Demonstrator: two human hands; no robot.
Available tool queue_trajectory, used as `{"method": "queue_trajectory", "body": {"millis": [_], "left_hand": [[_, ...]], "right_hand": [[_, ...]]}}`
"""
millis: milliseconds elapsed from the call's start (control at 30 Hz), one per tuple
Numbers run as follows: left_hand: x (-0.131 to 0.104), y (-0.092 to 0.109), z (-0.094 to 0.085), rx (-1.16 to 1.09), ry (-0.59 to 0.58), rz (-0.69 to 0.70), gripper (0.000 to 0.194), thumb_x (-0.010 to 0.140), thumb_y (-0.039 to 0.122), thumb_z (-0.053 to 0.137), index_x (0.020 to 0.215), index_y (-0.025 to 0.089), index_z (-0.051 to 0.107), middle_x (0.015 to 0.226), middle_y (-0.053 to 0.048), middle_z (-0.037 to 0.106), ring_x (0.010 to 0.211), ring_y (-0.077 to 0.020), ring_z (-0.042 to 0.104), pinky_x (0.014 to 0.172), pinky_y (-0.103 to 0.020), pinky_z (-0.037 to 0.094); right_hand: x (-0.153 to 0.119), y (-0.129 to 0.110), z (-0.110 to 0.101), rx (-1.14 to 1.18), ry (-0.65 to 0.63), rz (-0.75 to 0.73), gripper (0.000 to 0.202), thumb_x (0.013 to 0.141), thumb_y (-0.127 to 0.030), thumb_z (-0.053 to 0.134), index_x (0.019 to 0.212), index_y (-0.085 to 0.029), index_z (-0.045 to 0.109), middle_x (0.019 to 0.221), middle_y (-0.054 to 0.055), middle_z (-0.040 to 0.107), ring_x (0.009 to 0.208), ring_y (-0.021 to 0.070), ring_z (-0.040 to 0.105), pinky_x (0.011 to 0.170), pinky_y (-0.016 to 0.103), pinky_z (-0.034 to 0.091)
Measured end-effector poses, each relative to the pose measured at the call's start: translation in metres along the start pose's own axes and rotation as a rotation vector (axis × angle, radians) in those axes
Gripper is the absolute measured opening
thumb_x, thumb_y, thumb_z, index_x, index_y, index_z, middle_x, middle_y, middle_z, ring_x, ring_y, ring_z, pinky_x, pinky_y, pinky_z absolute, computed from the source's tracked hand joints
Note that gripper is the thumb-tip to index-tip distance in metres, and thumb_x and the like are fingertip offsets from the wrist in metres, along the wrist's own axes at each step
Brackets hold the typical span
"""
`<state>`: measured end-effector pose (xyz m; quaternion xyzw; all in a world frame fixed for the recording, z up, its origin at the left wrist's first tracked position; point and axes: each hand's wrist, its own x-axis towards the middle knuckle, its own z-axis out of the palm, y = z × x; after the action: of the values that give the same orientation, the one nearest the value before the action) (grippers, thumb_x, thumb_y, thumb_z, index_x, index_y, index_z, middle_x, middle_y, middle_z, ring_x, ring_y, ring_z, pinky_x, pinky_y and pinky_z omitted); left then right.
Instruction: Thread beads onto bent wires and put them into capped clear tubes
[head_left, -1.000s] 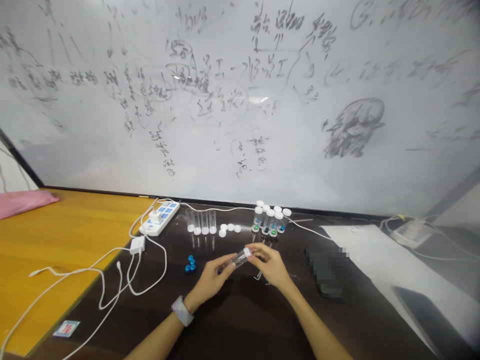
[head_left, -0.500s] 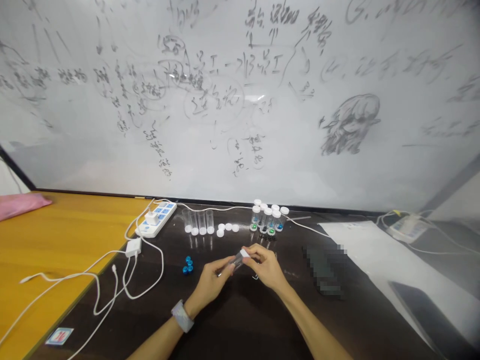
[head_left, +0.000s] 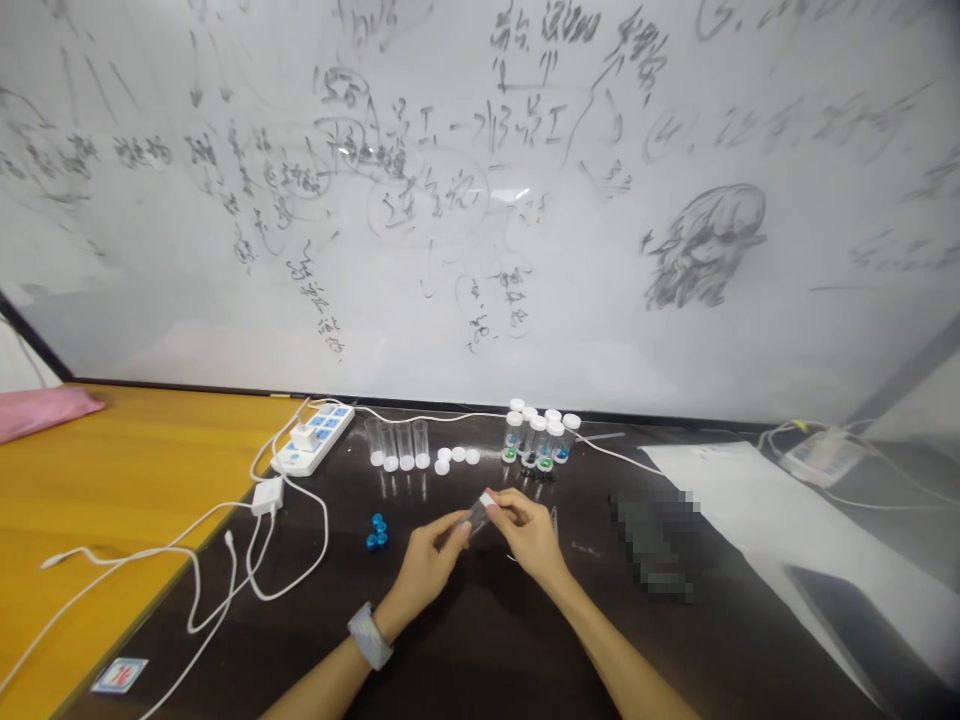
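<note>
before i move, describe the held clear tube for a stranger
Under the scribbled white board is a dark table. Over it, the left hand and right hand hold a tilted clear tube with a white end; the other tubes stand upright.

A pale, light-grey patterned band (head_left: 370, 637) around the left wrist; hands (head_left: 523, 530) bare.

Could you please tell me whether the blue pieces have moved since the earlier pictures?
No, the blue pieces lie in the same spot relative to the white power strip.
</note>
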<state>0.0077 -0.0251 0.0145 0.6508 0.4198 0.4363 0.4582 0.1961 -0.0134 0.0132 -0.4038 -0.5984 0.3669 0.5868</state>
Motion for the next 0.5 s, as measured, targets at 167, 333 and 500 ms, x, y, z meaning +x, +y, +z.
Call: {"method": "queue_trajectory", "body": {"millis": [167, 333, 500], "left_hand": [[0.0, -0.001, 0.003, -0.163, -0.048, -0.056, 0.042, 0.092, 0.052, 0.057, 0.115, 0.017, 0.061, 0.071, 0.002, 0.057, 0.041, -0.0043, 0.039, 0.034, -0.014, 0.029], [-0.003, -0.001, -0.004, -0.157, -0.056, -0.029, 0.044, 0.092, 0.056, 0.052, 0.121, 0.022, 0.053, 0.09, -0.003, 0.059, 0.056, -0.0107, 0.055, 0.033, -0.015, 0.043], [0.002, -0.005, -0.015, -0.14, 0.136, -0.055, 0.045, 0.093, 0.057, 0.047, 0.119, 0.022, 0.054, 0.091, -0.003, 0.054, 0.066, -0.0142, 0.058, 0.036, -0.018, 0.051]], "right_hand": [[-0.004, -0.005, 0.007, 0.186, -0.102, 0.132, 0.048, 0.08, -0.048, 0.078, 0.119, -0.023, 0.066, 0.105, 0.008, 0.075, 0.099, 0.026, 0.07, 0.086, 0.038, 0.057], [0.001, -0.016, 0.001, 0.1, -0.125, 0.136, 0.041, 0.08, -0.049, 0.077, 0.109, -0.021, 0.07, 0.104, 0.009, 0.075, 0.093, 0.0273, 0.072, 0.084, 0.04, 0.058], [0.032, -0.034, -0.061, -0.238, 0.099, 0.033, 0.042, 0.078, -0.05, 0.075, 0.103, -0.017, 0.069, 0.092, 0.01, 0.075, 0.08, 0.0259, 0.071, 0.075, 0.038, 0.057]]}}
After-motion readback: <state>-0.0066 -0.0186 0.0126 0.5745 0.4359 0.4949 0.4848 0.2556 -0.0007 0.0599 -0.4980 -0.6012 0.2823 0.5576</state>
